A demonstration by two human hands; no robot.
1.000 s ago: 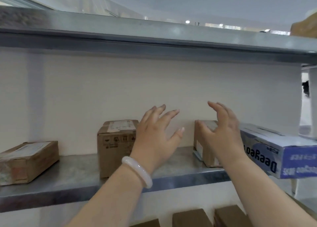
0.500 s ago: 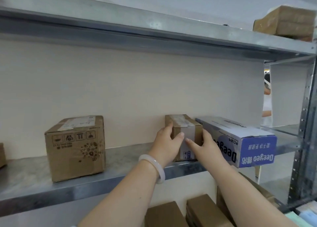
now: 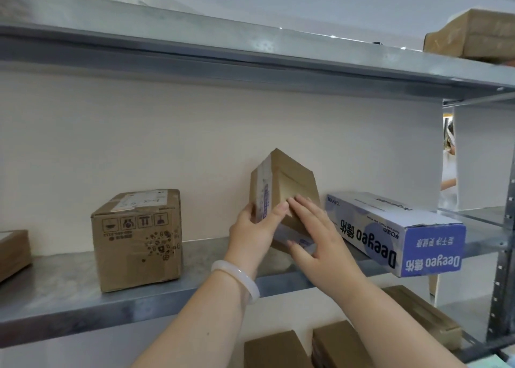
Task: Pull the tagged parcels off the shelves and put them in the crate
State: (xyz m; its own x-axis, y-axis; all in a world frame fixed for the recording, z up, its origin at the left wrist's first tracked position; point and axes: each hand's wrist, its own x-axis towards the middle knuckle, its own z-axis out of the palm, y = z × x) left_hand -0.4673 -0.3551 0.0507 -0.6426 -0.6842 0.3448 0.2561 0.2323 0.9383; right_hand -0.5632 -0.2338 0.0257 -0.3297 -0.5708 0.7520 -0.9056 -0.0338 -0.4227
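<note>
A grey metal shelf (image 3: 69, 287) is standing against a cream wall. The left hand (image 3: 252, 235) is gripping a small taped brown cardboard parcel (image 3: 287, 184), which is tilting near the shelf's front edge. The right hand (image 3: 320, 239) is pressing straight fingers against its face. The pull-off is just beginning. No crate is showing, and a labelled brown cube carton (image 3: 139, 242) is probably waiting.

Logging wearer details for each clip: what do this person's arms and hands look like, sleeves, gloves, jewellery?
Both forearms are bare, with no sleeves in view. Neither the left hand nor the right hand wears a glove, and no rings show. A smooth, rounded, milky-white bangle circles the left wrist; the right wrist carries nothing.
</note>
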